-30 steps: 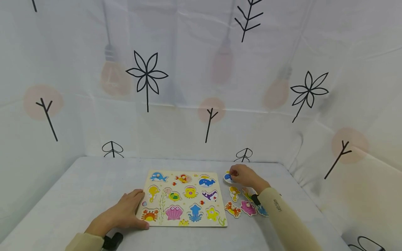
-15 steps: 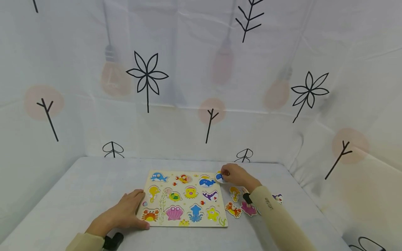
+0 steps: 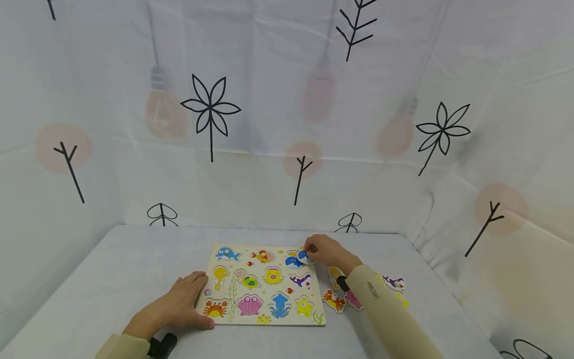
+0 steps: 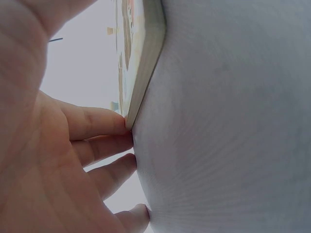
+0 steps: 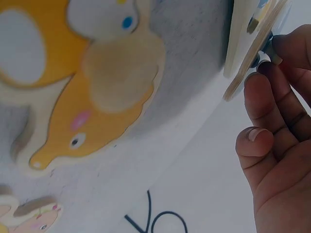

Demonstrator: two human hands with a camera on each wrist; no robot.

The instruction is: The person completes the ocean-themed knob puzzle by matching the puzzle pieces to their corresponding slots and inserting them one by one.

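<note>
A wooden peg puzzle board (image 3: 293, 320) printed with sea animals lies flat on the table. My left hand (image 3: 181, 301) rests at its left side, fingers against the edge and thumb by the front corner. In the left wrist view the extended fingertips (image 4: 121, 124) touch the board's corner. My right hand (image 3: 333, 252) pinches a blue whale puzzle piece (image 3: 303, 256) by its knob. That piece overlaps the printed whale shape (image 3: 292, 262) at the board's upper right. In the right wrist view, the whale piece (image 5: 243, 73) is tilted beside the board's edge (image 5: 235, 41).
Right of the board lie loose pieces: a yellow seahorse (image 3: 334, 277), a crab (image 3: 334, 300), a pink shell (image 3: 354, 300) and a purple one (image 3: 394, 283). My right forearm (image 3: 381, 309) passes over several of them. A patterned white cloth (image 3: 251, 189) hangs behind the table.
My right hand has moved left with the whale piece, from the table beside the board to over its upper right corner. The left hand has stayed put.
</note>
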